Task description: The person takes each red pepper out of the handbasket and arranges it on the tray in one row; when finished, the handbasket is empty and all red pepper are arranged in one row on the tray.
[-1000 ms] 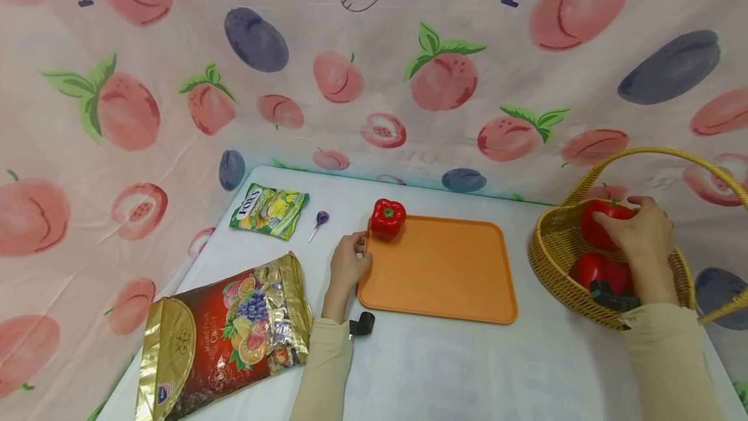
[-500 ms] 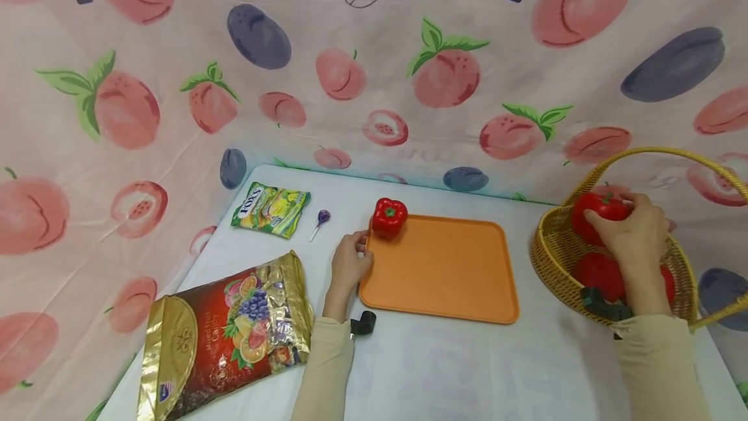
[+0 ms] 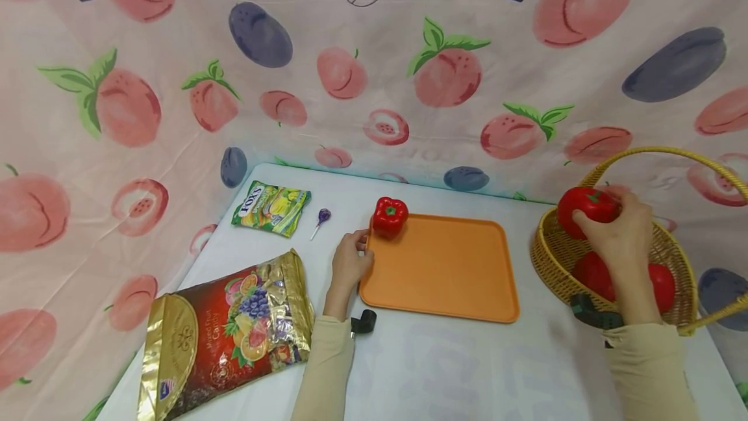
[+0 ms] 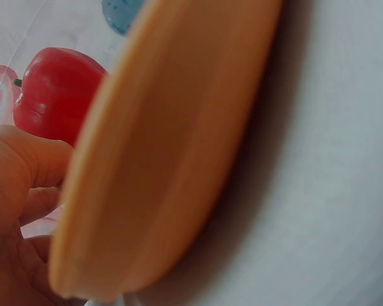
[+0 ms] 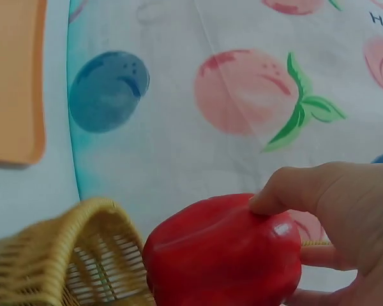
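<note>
My right hand (image 3: 624,236) grips a red bell pepper (image 3: 581,212) above the far left part of the yellow wicker basket (image 3: 546,268). In the right wrist view the thumb lies on the top of that pepper (image 5: 217,255), its fingers partly hidden behind. More red peppers (image 3: 593,275) lie in the basket, partly covered by the forearm. At the left, my left hand (image 3: 349,265) holds the left edge of an orange tray (image 3: 444,271). Another red bell pepper (image 3: 389,218) sits at the tray's far left corner, just beyond the left hand.
A large mixed fruit candy bag (image 3: 228,336) lies left of the left forearm. Behind it are a green Fox's candy packet (image 3: 271,208) and a purple lollipop (image 3: 323,216). The basket's tall handle (image 3: 660,150) arches over the right side. A fruit-print cloth (image 3: 374,83) rises behind the table.
My right hand has lifted the pepper up and leftward inside the basket, uncovering more of the peppers below. The left hand and the tray have stayed in place.
</note>
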Tool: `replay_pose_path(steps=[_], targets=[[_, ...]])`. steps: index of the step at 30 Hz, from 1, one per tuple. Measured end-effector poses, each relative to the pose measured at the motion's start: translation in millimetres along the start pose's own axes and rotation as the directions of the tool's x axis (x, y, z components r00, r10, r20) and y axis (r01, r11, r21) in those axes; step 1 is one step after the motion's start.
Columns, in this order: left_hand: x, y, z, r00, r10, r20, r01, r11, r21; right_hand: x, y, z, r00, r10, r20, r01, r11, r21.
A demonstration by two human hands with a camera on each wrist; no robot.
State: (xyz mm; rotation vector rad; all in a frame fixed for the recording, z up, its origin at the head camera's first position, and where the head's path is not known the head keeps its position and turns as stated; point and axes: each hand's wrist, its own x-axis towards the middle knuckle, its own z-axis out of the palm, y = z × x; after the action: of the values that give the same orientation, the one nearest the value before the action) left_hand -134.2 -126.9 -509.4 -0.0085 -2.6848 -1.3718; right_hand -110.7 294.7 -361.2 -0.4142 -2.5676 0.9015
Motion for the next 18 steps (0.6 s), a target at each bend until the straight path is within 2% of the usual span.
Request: replay_pose_path(steps=[9,14,18], targets=[[-1.1,-0.5,-0.5,1.000,0.004,0.004,-0.004,1.000,-0.010,-9.3,-14.1,10.7,0.995,0.020,0.099,-0.024,0.999,0.038],[-1.8,1.3,-1.5,1.000,-0.001,0.006,0.001,1.000,-0.014,-14.1,-21.8,19.8,0.990,0.022,0.142,-0.037,0.993,0.108],[-1.7,2.8,-2.0,1.000,-0.001,0.007,0.001,1.000,-0.015,-18.3,-27.6,30.0,0.988,-0.005,0.157,-0.018,0.990,0.141]])
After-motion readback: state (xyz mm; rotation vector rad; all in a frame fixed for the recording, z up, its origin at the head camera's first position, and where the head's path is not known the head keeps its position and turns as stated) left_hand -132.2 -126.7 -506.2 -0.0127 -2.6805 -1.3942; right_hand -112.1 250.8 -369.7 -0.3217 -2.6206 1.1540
